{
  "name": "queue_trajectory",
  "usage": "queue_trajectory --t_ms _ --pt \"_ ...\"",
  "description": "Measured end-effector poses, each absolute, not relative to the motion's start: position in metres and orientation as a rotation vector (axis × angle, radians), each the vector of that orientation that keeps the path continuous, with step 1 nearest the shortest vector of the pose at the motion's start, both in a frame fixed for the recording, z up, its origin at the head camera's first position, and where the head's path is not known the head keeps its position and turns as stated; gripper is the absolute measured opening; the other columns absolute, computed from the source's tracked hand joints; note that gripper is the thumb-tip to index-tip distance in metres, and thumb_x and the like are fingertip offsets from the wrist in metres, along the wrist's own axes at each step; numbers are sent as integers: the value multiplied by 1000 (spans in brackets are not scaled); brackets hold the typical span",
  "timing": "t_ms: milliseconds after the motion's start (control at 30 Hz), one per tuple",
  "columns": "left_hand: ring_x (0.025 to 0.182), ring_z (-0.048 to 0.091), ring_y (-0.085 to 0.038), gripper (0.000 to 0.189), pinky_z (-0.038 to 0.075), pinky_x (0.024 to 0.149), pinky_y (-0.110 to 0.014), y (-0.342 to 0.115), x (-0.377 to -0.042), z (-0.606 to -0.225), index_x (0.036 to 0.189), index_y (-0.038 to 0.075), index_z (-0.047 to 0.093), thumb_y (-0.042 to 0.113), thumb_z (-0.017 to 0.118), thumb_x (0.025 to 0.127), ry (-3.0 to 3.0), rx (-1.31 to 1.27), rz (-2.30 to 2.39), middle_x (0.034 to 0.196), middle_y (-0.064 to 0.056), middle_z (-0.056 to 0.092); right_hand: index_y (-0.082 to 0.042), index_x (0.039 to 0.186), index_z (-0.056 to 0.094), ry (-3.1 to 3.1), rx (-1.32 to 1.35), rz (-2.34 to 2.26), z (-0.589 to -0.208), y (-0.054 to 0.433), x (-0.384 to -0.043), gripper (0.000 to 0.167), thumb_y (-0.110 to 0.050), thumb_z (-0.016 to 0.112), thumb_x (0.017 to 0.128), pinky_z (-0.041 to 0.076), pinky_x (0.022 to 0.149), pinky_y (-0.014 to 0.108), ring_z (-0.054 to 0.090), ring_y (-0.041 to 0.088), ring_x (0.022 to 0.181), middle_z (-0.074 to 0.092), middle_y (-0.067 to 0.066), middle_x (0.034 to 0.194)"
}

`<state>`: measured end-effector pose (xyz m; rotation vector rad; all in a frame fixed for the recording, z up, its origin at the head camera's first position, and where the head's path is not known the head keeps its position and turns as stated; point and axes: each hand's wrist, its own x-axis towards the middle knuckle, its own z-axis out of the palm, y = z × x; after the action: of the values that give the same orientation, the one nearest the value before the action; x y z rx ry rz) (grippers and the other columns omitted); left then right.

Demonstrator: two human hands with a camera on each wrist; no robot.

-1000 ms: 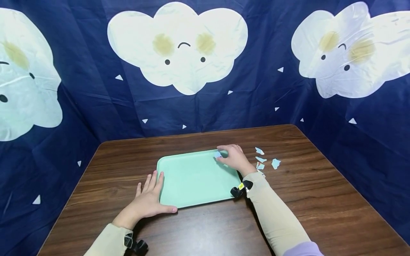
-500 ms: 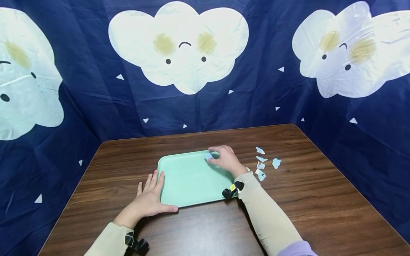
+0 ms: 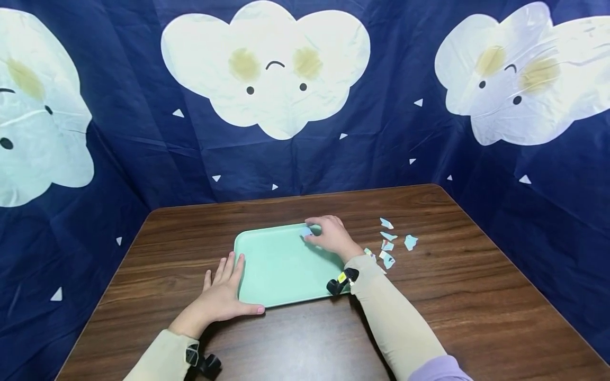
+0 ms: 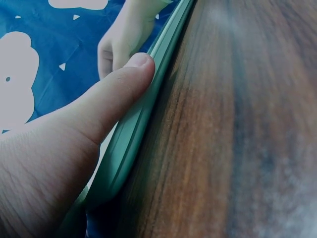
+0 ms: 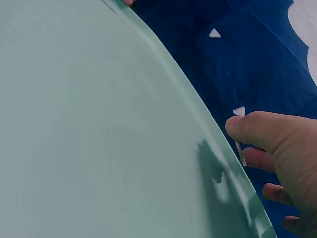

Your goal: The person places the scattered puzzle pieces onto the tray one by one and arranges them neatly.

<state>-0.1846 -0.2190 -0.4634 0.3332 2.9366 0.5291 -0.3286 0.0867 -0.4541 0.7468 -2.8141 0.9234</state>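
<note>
A mint-green tray (image 3: 281, 270) lies on the wooden table. My left hand (image 3: 220, 297) is spread at its near left corner, fingers along the left edge and thumb (image 4: 133, 74) against the front rim. Over the far right part of the tray, my right hand (image 3: 335, 238) pinches a small, flat, light-blue irregular piece (image 3: 306, 232) between thumb and fingers. Seen edge-on in the right wrist view, that thin piece (image 5: 241, 154) is held near the tray's rim, its shadow falling on the tray. Whether it touches the tray I cannot tell.
Right of the tray lie several similar loose pieces (image 3: 387, 259), some printed with colours, and one sits farther right (image 3: 411, 243). My right forearm partly covers the nearest ones. A dark blue curtain (image 3: 295, 164) with cloud prints surrounds the wooden table (image 3: 305, 344).
My right hand has moved left over the tray with the light-blue piece, slowing in the last half second. More loose pieces show beside its wrist. The left hand stays in place.
</note>
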Motion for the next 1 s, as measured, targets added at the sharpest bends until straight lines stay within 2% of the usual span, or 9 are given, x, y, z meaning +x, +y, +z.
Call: queue_trajectory --t_ms 333,600,1000 --pt "152 -4 -49 151 -2 111 -76 -217 -186 -464 161 0 2 94 63 60 2922 332 514 166 -27 -5 -13 135 66 -2825 813 913 -452 50 -329 52 -34 77 90 27 116 48 55 30 127 69 0 129" --pt "151 -1 -50 151 -1 110 -77 -218 -185 -463 161 -2 4 94 63 60 2942 337 510 166 -29 -2 -16 137 65 -2845 843 879 -451 26 -327 52 -37 76 91 25 118 47 54 27 128 69 -3 128" --pt "152 -1 -49 153 0 111 -77 -220 -185 -463 159 -6 3 94 62 61 2945 347 500 165 -29 -1 -22 137 66 -2862 809 778 -457 0 -322 51 -40 75 90 22 120 53 52 26 131 67 -7 131"
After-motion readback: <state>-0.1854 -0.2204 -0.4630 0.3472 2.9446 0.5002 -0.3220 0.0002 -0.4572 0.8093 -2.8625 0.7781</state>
